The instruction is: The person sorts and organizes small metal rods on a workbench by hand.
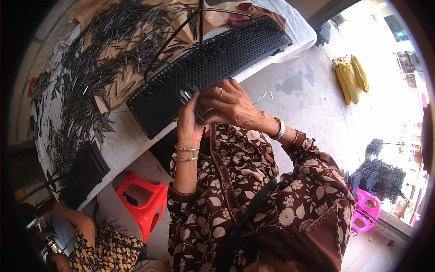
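Observation:
Close in front of my body, my left hand (188, 121) is closed round a small bundle of thin dark strips (185, 96), their shiny ends poking out above the thumb. My right hand (235, 105) curls over the same bundle from the other side, its fingers against the strips and partly hiding them. Just beyond both hands lies a long black perforated rack (158, 102) with a honeycomb of holes, set slantwise along the table edge. Many strips stand in its far rows. A black wire frame (200, 27) rises behind it.
Loose dark strips (81, 90) heap over brown paper on the white-covered table (131, 140). Another person (106, 245) sits at lower left beside a second black rack (84, 172). A red stool (156, 199), yellow sacks (351, 79) and a pink stool (366, 211) stand around.

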Action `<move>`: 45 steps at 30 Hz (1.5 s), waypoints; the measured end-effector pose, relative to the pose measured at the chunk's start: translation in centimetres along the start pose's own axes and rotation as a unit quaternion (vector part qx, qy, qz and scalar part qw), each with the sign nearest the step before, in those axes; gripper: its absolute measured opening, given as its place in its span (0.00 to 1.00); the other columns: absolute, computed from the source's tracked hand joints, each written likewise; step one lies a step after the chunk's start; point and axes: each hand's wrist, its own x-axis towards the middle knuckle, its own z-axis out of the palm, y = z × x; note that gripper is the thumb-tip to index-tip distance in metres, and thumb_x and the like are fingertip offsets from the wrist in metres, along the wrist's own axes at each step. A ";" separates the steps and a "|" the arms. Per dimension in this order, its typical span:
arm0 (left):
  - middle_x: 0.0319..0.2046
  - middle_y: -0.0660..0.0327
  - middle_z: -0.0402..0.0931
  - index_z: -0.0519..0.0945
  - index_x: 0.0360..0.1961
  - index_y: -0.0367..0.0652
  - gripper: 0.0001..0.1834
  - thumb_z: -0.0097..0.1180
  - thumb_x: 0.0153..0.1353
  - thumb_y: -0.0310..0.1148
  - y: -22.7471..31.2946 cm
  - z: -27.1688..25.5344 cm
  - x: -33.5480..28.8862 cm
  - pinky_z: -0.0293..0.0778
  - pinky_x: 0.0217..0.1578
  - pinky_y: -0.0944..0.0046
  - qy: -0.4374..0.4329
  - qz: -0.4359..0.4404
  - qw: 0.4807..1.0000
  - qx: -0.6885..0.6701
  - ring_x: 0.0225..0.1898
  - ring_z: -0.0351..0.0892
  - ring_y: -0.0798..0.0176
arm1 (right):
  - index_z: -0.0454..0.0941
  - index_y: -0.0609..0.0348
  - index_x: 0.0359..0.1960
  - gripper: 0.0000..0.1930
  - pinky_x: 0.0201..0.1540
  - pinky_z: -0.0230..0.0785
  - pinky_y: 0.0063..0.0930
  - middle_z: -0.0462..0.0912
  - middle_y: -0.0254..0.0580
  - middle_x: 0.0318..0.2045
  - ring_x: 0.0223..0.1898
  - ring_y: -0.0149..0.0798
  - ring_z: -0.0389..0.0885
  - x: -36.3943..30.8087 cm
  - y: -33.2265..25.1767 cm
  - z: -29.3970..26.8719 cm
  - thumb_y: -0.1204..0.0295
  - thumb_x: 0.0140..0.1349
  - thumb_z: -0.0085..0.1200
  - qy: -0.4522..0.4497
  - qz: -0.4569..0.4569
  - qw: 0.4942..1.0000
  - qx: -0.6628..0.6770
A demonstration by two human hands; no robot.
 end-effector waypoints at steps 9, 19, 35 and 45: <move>0.25 0.58 0.78 0.78 0.34 0.37 0.14 0.55 0.67 0.39 -1.6 -0.1 -1.1 0.53 0.17 0.76 -0.071 0.037 0.987 0.136 0.20 0.63 0.75 | 0.80 0.66 0.40 0.14 0.39 0.69 0.31 0.77 0.43 0.33 0.35 0.39 0.77 1.9 2.9 -1.3 0.66 0.63 0.55 -0.123 0.198 0.947 0.220; 0.41 0.49 0.83 0.77 0.50 0.35 0.17 0.49 0.70 0.37 -1.3 -0.3 -1.9 0.57 0.15 0.76 -0.097 0.012 0.974 0.205 0.30 0.82 0.67 | 0.80 0.69 0.39 0.14 0.33 0.73 0.25 0.83 0.43 0.30 0.31 0.32 0.81 1.9 3.4 -1.9 0.67 0.63 0.54 -0.179 0.354 0.858 0.326; 0.43 0.52 0.83 0.78 0.50 0.35 0.18 0.56 0.65 0.37 -2.1 -0.5 -2.0 0.54 0.14 0.78 -0.089 0.016 0.974 0.208 0.26 0.80 0.73 | 0.78 0.69 0.37 0.10 0.34 0.75 0.25 0.84 0.43 0.28 0.31 0.32 0.84 2.8 3.8 -3.3 0.71 0.64 0.54 -0.234 0.294 0.877 0.300; 0.33 0.50 0.80 0.75 0.48 0.34 0.19 0.50 0.70 0.42 -3.0 -1.0 0.1 0.62 0.20 0.74 -0.046 -0.018 0.997 0.055 0.21 0.68 0.73 | 0.76 0.65 0.36 0.05 0.32 0.74 0.27 0.82 0.44 0.29 0.30 0.35 0.84 3.8 7.4 -0.6 0.76 0.61 0.56 0.059 0.171 0.982 0.046</move>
